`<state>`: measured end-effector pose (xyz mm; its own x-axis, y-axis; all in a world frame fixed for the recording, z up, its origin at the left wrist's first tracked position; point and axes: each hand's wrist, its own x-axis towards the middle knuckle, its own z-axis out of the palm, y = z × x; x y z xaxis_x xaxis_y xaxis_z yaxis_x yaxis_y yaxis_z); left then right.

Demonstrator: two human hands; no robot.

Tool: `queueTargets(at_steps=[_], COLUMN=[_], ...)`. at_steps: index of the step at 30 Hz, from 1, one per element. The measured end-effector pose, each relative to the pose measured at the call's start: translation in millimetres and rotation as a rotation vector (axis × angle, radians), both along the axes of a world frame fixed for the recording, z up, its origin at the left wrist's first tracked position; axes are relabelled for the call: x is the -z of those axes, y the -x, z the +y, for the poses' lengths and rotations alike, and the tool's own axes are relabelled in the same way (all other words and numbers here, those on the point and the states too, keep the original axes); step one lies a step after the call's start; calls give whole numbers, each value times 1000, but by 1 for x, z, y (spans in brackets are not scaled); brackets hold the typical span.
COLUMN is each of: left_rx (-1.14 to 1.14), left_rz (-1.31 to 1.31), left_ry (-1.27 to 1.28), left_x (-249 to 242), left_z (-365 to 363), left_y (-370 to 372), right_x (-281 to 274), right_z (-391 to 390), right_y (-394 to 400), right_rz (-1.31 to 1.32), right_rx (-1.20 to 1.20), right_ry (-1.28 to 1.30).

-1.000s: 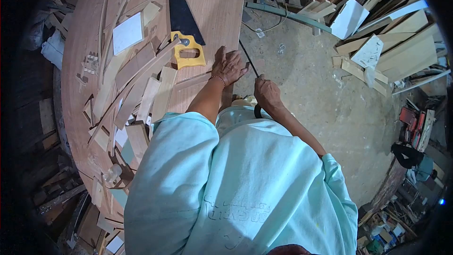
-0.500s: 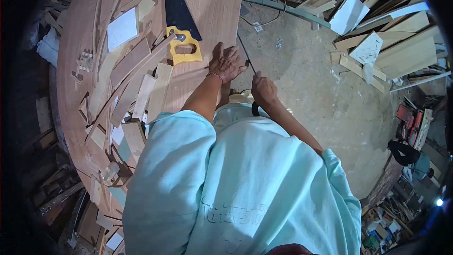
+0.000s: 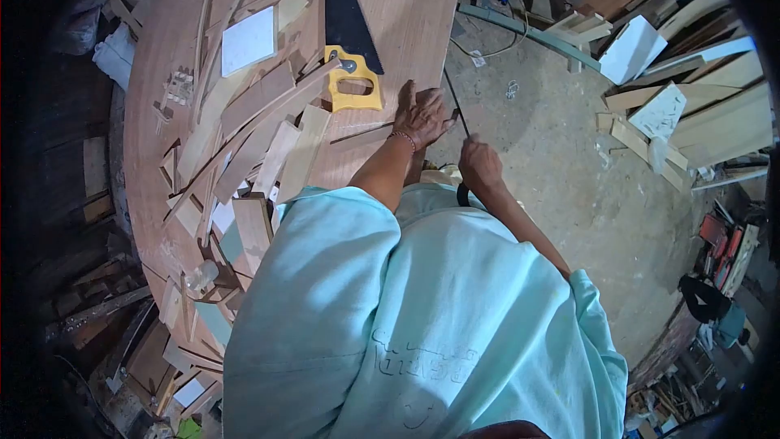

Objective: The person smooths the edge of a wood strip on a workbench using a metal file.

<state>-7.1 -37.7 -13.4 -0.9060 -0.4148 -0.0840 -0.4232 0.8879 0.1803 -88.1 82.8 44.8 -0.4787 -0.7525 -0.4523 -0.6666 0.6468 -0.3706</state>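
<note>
My left hand [image 3: 420, 116] lies at the right edge of the wooden table, palm down, its fingers bent together; what lies under them is hidden. Off that edge, my right hand [image 3: 481, 164] is closed around the lower end of a thin dark rod-like tool [image 3: 458, 102]. The tool slants up past the fingertips of my left hand. A handsaw with a yellow handle [image 3: 355, 96] and a dark blade lies on the table, up and left of my left hand. Just left of that hand is a thin dark strip [image 3: 360, 133].
Wood offcuts [image 3: 258, 100] and a white block [image 3: 249, 41] cover much of the round-edged table [image 3: 414, 16]. Stacked boards [image 3: 723, 106] stand at the right beyond the concrete floor [image 3: 569, 171]. A green bar [image 3: 528, 31] and a cable lie at the top.
The whole view has shifted, so table, saw and hands appear further right. My hands keep nearly the same places at the table edge, with the thin tool still in my right hand.
</note>
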Motion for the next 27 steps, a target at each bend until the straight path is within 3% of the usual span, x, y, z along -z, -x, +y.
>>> queueTargets(at_steps=[7, 9, 11, 13, 16, 19, 21, 23, 27], left_rx=[32, 98, 101, 32, 28, 37, 57, 72, 26], left_rz=[31, 59, 58, -43, -6, 25, 41, 64, -3], left_ry=[26, 159, 145, 19, 55, 67, 91, 109, 51], left_x=[2, 12, 7, -9, -7, -5, 3, 8, -8], left_z=[-4, -4, -2, 0, 0, 0, -3, -1, -1], left_y=[-1, -2, -3, 1, 0, 1, -1, -1, 3], right_x=[7, 13, 16, 7, -12, 0, -1, -4, -19], right_z=[-8, -14, -4, 20, 27, 7, -5, -6, 22], right_y=[8, 7, 3, -2, 1, 6, 6, 2, -1], right_rz=[87, 80, 67, 187, 96, 189, 108, 66, 155], right_rx=[-107, -56, -4, -99, -12, -130, -193, -19, -89], right_ry=[104, 128, 147, 221, 34, 225, 121, 161, 90])
